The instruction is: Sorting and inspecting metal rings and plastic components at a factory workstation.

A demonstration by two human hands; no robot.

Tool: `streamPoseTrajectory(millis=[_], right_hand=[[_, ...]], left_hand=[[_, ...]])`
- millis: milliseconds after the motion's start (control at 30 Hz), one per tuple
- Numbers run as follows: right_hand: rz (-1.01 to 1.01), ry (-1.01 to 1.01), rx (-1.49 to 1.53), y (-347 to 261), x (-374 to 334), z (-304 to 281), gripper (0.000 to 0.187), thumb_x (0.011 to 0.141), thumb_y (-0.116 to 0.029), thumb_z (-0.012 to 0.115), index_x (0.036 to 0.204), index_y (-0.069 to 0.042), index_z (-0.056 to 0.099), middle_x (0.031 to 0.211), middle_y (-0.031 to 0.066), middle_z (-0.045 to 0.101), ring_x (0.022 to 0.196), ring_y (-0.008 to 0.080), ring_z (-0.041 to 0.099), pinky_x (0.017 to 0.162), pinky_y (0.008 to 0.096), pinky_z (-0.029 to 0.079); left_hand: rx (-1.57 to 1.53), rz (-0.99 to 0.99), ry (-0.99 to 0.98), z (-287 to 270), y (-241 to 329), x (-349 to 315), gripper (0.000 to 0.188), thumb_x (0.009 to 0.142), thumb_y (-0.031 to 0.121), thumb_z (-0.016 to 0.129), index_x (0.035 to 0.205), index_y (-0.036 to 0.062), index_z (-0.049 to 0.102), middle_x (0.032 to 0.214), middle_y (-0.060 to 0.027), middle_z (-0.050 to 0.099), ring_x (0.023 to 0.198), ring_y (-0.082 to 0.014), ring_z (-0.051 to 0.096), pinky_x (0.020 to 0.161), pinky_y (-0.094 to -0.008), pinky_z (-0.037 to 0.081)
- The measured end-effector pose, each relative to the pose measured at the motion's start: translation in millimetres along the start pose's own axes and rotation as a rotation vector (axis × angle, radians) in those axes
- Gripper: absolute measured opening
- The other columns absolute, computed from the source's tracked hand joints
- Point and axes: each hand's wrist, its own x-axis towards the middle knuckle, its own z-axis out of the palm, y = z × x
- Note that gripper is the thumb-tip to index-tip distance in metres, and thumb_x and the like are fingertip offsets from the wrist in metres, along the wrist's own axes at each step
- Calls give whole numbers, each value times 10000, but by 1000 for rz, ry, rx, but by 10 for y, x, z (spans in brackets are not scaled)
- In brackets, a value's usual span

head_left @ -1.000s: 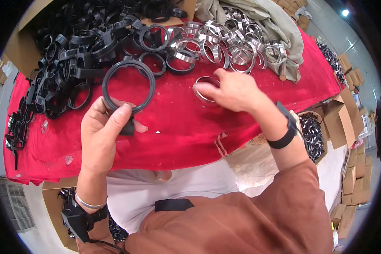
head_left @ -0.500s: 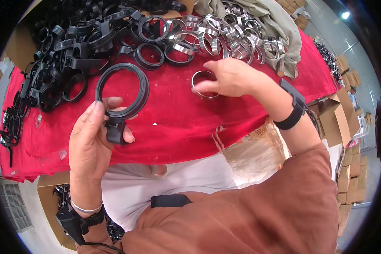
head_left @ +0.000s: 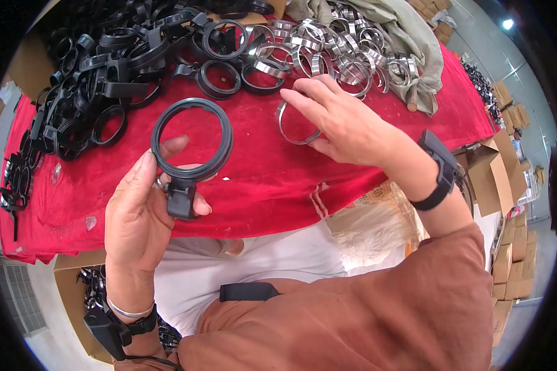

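My left hand (head_left: 139,210) holds a black plastic ring clamp (head_left: 192,142) by its stubby foot, upright above the red cloth (head_left: 260,179). My right hand (head_left: 346,123) rests on the cloth with its fingers around a thin silver metal band (head_left: 294,127), which lies flat there. A black strap with a small box sits on my right wrist (head_left: 439,170). The left wrist carries a thin bracelet and a black strap.
A large heap of black ring clamps (head_left: 105,74) covers the cloth's far left. Several silver bands (head_left: 334,55) lie piled at the back beside a grey-green cloth (head_left: 408,43). Cardboard boxes (head_left: 495,179) stand to the right, another box under the table's left.
My left hand has brought the black ring clamp closer and more upright. My right hand has stayed on the silver band, sliding it slightly on the cloth.
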Motion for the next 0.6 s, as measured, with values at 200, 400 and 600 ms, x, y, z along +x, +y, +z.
streamPoseTrajectory(millis=[200, 400, 600], right_hand=[[-81, 166, -137, -110, -102, -17, 681, 571, -52, 706, 1202, 28, 463, 1156, 168, 472, 1050, 326, 481, 917, 377, 426], [91, 207, 118, -191, -88, -118, 694, 594, -120, 762, 1212, 11, 476, 1146, 176, 499, 1034, 333, 502, 895, 381, 443], [138, 269, 492, -476, 268, -377, 679, 607, -169, 789, 1198, 12, 509, 1068, 190, 575, 980, 319, 574, 842, 362, 476]], left_hand=[[31, 27, 13, 31, 0, 2, 474, 996, 307, 322, 1302, -47, 400, 1021, -269, 617, 659, -261, 639, 639, -317, 533], [13, 12, -18, 92, -43, 5, 463, 992, 299, 353, 1304, -41, 399, 1055, -229, 609, 772, -262, 642, 678, -362, 550], [-1, -52, -63, 168, -139, 40, 437, 994, 280, 345, 1322, -5, 393, 1165, -135, 561, 928, -254, 619, 752, -406, 559]])
